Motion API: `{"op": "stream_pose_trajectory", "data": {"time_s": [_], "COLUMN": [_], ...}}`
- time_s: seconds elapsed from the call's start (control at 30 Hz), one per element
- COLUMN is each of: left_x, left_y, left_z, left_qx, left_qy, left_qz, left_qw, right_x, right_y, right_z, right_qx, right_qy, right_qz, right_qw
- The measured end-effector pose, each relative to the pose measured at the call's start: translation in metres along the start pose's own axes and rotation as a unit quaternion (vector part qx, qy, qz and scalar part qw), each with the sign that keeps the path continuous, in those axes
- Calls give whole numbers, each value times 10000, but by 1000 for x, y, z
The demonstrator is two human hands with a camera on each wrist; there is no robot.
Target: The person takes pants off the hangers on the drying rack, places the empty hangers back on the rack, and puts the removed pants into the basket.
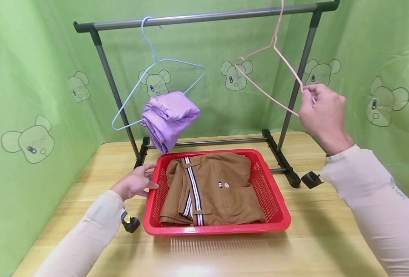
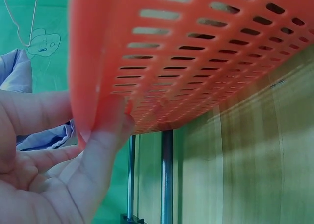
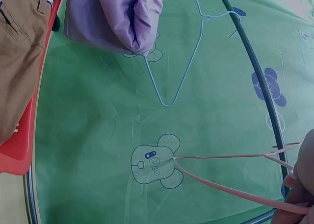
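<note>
My left hand (image 1: 135,182) holds the left rim of a red plastic basket (image 1: 216,230); in the left wrist view its thumb (image 2: 93,170) presses the outer side. Folded brown trousers (image 1: 235,204) with a striped waistband lie in the basket. At the right, raised beside the rack, my right hand (image 1: 323,115) pinches the lower right part of a pink wire hanger (image 1: 275,38). The hanger's hook reaches up past the rack's bar and out of the head view. Part of the right hand (image 3: 299,185) is cut off in the right wrist view.
A grey clothes rack (image 1: 204,17) spans the back. From its bar hangs a blue hanger (image 1: 155,59), carrying a folded purple garment (image 1: 170,117) above the basket's back left corner. Green curtains (image 1: 24,96) enclose the wooden table (image 1: 329,231).
</note>
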State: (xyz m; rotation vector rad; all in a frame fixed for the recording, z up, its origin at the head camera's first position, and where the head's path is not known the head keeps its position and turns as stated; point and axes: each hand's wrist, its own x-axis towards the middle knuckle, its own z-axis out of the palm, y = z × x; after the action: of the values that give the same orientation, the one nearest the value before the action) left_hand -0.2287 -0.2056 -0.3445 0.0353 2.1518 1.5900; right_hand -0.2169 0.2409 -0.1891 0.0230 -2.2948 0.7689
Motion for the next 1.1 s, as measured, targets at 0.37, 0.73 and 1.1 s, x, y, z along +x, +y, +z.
{"op": "stream_pose_trajectory", "data": {"time_s": [0.37, 0.73, 1.1], "left_x": [-1, -2, -3], "left_y": [1, 0, -3], "left_z": [1, 2, 1], "left_qx": [28, -24, -184], "left_qy": [34, 69, -26], "left_qz": [-41, -31, 68], "left_qw": [10000, 10000, 9998], "right_x": [0, -4, -23], "right_y": [7, 11, 14], "right_z": [3, 5, 11], "right_qx": [-44, -51, 269], "right_qy": [-187, -455, -106], "right_qz": [6, 122, 164], "right_qw": [9998, 9989, 9994]}}
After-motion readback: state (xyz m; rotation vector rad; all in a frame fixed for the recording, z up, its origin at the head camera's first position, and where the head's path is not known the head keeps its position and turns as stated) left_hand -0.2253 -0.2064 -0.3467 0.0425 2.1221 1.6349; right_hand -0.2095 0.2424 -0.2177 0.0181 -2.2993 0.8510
